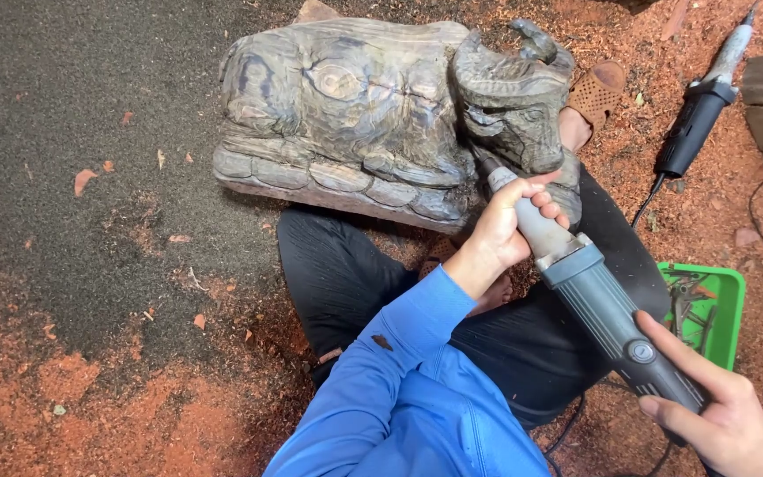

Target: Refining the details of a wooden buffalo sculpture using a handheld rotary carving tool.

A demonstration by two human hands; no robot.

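1. A person sits on the ground with a big wooden carving [373, 115] of a lying animal with horns in front of them. The carving rests on the ground and against the person's legs.
2. Both hands hold one long grey power tool [589, 291]. It runs slanted from the lower right up to the carving.
3. The left hand [509, 225] is at the front of the tool, near the tip. Its fingers [536, 199] are curled tight around the thin front part.
4. The tip of the tool sits right under the animal's head, at the neck. It looks like it touches the wood, but the exact spot is hard to see.
5. The right hand [721, 411] is at the back end of the tool. Its fingers [664, 336] lie long and a bit spread along the thick grey body, and it grips the tool from the side.
6. A second power tool [699, 110], black and grey, lies on the red sawdust to the right, well apart from the hands.
7. A green tray [733, 287] with small metal tools in it sits just beside the tool's body.
8. The person wears a blue sleeve [417, 353] and black trousers [346, 274].
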